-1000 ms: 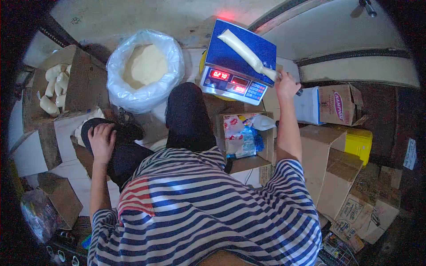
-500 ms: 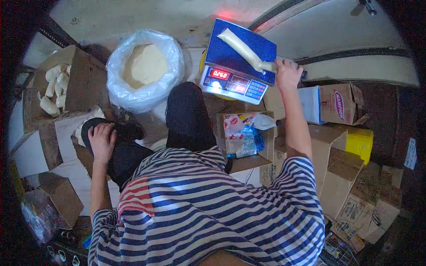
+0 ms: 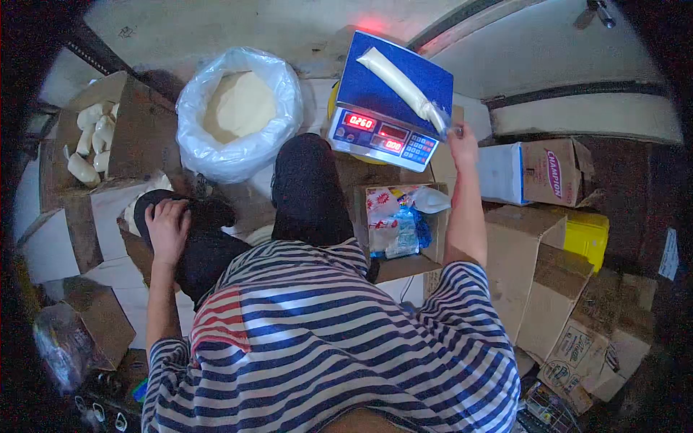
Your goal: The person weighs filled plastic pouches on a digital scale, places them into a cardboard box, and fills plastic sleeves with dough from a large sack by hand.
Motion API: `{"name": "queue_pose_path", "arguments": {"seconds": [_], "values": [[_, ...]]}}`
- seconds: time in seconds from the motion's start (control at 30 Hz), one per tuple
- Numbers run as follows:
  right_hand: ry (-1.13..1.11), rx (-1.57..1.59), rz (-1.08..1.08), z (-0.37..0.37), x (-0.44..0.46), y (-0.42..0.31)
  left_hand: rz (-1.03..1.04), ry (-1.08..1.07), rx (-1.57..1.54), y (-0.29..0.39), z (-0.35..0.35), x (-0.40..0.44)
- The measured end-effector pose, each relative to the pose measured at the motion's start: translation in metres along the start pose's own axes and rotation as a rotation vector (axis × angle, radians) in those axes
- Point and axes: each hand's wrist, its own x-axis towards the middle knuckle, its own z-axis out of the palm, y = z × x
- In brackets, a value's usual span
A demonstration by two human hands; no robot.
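Observation:
A long, narrow plastic bag of pale powder (image 3: 395,79) lies slantwise on the blue pan of a digital scale (image 3: 361,86). The red display reads 0.260. At the pan's right corner, my right hand (image 3: 464,146) pinches the bag's loose, twisted end; the fingertips are partly hidden. My left hand (image 3: 167,229) rests on my left knee, its fingers stretched out over the dark cloth and holding nothing. Between the knee and the scale stands a large clear plastic sack (image 3: 191,144) with its mouth spread wide, holding pale powder (image 3: 242,105).
At left, a cardboard box (image 3: 133,115) holds several filled bags (image 3: 84,169). Near my right knee, another box (image 3: 404,268) contains colourful packets (image 3: 393,227) and a white scoop-like item (image 3: 431,200). Cardboard boxes (image 3: 516,252) and a yellow container (image 3: 586,234) crowd the right side.
My right hand has moved slightly down and turned, now pinching the bag's tail at the scale's edge. The bag's tail now slants downward. My left hand stays on the knee.

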Motion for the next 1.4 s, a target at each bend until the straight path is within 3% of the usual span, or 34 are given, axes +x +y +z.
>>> {"name": "queue_pose_path", "arguments": {"seconds": [0.1, 0.53, 0.6, 0.73, 0.8, 0.93, 1.07, 1.13, 1.17, 1.27, 1.33, 1.4], "values": [[0.018, 0.231, 0.019, 0.034, 0.01, 0.043, 0.016, 0.002, -0.002, 0.001, -0.001, 0.001], [0.094, 0.508, 0.067, 0.022, -0.015, 0.045, 0.053, 0.004, 0.032, 0.006, 0.002, 0.005], [0.091, 0.663, -0.045, 0.012, -0.015, 0.037, 0.054, 0.007, 0.033, 0.006, 0.002, 0.006], [0.112, 0.536, -0.107, -0.013, -0.017, -0.001, 0.058, 0.001, 0.02, 0.007, 0.001, 0.007], [0.103, 0.715, -0.146, -0.024, -0.023, -0.037, 0.057, 0.022, 0.014, 0.007, 0.001, 0.007], [0.021, 0.737, -0.293, -0.024, -0.021, -0.096, 0.055, 0.059, -0.025, 0.008, -0.003, 0.008], [-0.028, 0.71, -0.309, -0.017, -0.046, -0.182, 0.039, 0.099, -0.068, 0.003, -0.001, 0.007], [-0.094, 0.613, -0.489, 0.005, -0.047, -0.219, 0.025, 0.079, -0.094, 0.001, 0.0, 0.007], [-0.004, 0.375, -0.623, 0.022, -0.045, -0.234, 0.015, 0.063, -0.119, -0.001, 0.0, 0.007], [-0.032, 0.142, -0.723, 0.08, -0.052, -0.295, 0.006, 0.09, -0.16, 0.001, -0.006, 0.008], [-0.242, -0.176, -0.833, 0.117, -0.068, -0.345, 0.014, 0.127, -0.204, -0.002, -0.002, 0.011], [-0.169, -0.375, -0.939, 0.157, -0.097, -0.387, 0.02, 0.115, -0.224, -0.003, -0.002, 0.013]]}}
